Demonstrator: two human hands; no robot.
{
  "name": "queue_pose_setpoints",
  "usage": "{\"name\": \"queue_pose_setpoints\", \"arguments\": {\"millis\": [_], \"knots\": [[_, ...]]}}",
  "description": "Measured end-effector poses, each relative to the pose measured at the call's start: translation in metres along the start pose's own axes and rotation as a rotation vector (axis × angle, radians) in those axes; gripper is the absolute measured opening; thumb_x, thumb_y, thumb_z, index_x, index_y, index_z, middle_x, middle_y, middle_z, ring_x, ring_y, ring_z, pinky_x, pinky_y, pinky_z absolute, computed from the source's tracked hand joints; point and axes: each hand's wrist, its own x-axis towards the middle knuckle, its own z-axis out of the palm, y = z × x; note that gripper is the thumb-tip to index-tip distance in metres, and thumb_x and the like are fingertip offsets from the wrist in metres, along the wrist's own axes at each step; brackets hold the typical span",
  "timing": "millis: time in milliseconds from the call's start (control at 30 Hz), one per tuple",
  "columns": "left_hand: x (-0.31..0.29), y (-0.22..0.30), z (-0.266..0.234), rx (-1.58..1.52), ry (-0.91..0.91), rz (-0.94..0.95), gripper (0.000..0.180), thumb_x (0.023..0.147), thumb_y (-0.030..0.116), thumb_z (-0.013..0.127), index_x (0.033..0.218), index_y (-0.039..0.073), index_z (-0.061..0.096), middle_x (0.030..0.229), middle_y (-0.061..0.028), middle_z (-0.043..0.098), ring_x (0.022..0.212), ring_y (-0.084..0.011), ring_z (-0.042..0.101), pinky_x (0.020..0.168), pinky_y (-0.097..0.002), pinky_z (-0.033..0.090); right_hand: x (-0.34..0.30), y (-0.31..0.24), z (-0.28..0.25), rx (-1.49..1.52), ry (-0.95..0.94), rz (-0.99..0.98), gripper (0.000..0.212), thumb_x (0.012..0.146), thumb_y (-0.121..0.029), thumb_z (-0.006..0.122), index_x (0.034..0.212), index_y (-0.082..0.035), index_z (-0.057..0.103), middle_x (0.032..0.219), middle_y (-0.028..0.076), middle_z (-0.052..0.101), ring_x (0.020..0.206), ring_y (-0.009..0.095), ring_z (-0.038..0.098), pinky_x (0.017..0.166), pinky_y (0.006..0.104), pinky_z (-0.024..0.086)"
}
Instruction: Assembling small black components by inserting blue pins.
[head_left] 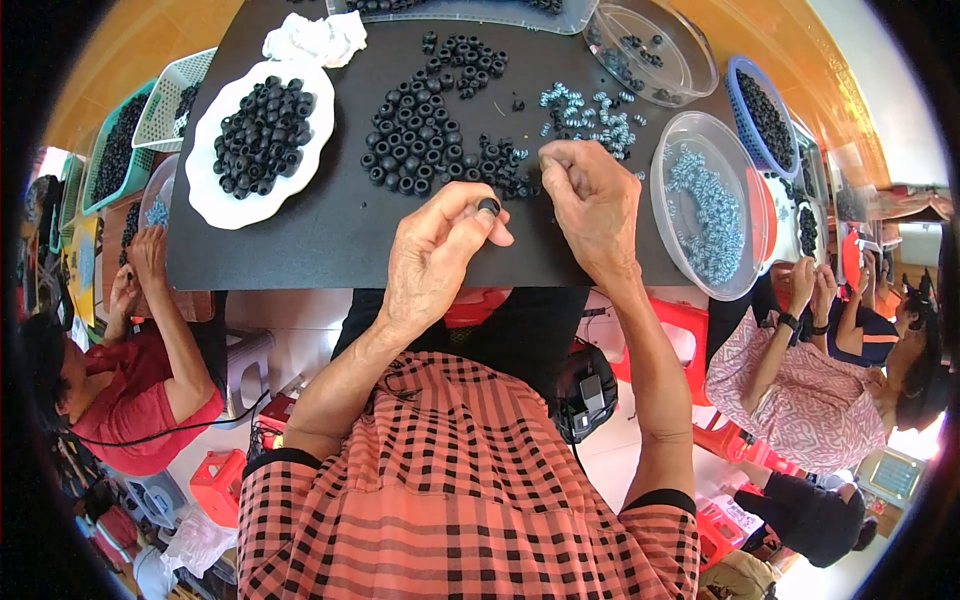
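My left hand (438, 243) pinches a small black round piece (489, 206) between thumb and fingertips, above the table's front part. Just to its right, my right hand (592, 202) is closed with the fingers curled in; whatever it grips is hidden. Loose black round pieces (425, 140), many with a hole in them, lie beyond my left hand, and smaller black parts (505, 168) lie between the two hands. Small bluish coiled springs (590, 120) are scattered past my right hand. More springs fill part of a clear round tub (710, 200) on the right.
A white scalloped plate (208, 205) at left holds a heap of black pieces, with crumpled white cloth or paper (318, 38) behind it. A clear round container (690, 60) and a blue basket (762, 115) stand at far right. Other people sit working on both sides of the dark table (300, 255).
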Motion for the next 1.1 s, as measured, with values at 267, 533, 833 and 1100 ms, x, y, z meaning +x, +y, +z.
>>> {"name": "queue_pose_setpoints", "arguments": {"millis": [267,533,833,1100], "knots": [[-0.001,0.0,-0.001,-0.054,-0.005,-0.027,0.018,0.093,0.004,0.049,0.108,-0.003,0.057,0.083,-0.0073,0.066,0.087,-0.0097,0.06,0.085,-0.0257,0.046,0.038,0.002,-0.01,-0.514,-0.19,-0.316,0.02,0.08,-0.003,0.06,0.099,-0.006,0.066,0.098,0.01,0.065,0.084,0.031,0.064,0.073,0.0377,0.052],[-0.001,0.0,-0.004,0.025,-0.024,-0.026,0.017,0.093,0.007,0.05,0.104,-0.002,0.059,0.084,-0.006,0.066,0.084,-0.0079,0.059,0.082,-0.0243,0.046,0.052,0.007,-0.001,-0.637,-0.205,-0.464,0.011,0.075,-0.005,0.064,0.086,-0.005,0.063,0.085,0.01,0.061,0.072,0.029,0.063,0.062,0.038,0.052],[0.001,-0.004,-0.001,-0.049,0.034,-0.003,0.016,0.094,0.007,0.05,0.103,-0.002,0.059,0.087,-0.0054,0.066,0.083,-0.0085,0.06,0.081,-0.0237,0.046,0.017,-0.021,-0.007,0.005,-0.18,-0.188,0.013,0.07,0.006,0.063,0.082,0.0,0.06,0.059,0.004,0.054,0.053,0.007,0.054,0.053,0.024,0.045],[-0.001,0.0,0.002,0.116,0.052,0.044,0.015,0.095,0.007,0.049,0.102,-0.001,0.06,0.086,-0.0015,0.062,0.078,-0.0062,0.055,0.073,-0.0209,0.045,-0.015,-0.028,0.0,0.286,-0.2,-0.075,0.013,0.073,0.003,0.069,0.085,-0.001,0.064,0.073,0.005,0.065,0.062,0.009,0.062,0.058,0.0226,0.049]]}}
